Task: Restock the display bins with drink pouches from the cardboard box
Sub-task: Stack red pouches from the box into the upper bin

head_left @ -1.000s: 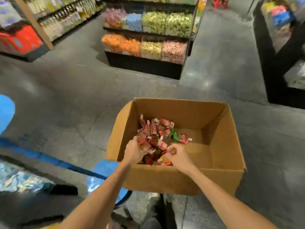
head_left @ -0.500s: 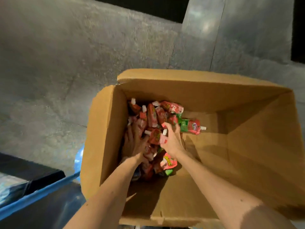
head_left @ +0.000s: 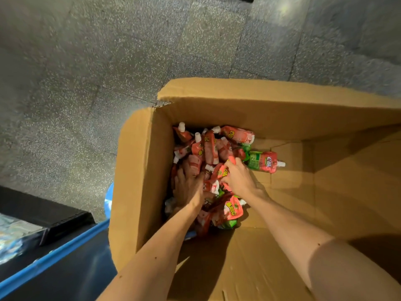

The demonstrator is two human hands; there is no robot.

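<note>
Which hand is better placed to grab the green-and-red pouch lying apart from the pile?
Right, likely. The right hand, gripping at the pile, is beside the lone pouch; the left hand lies farther off, by the left wall of the cardboard box.

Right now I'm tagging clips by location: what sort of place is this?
Probably a shop floor during restocking. A cardboard box holds a heap of spouted drink pouches, speckled grey floor tiles lie beyond it, and a black display base with packaged goods sits at lower left.
</note>
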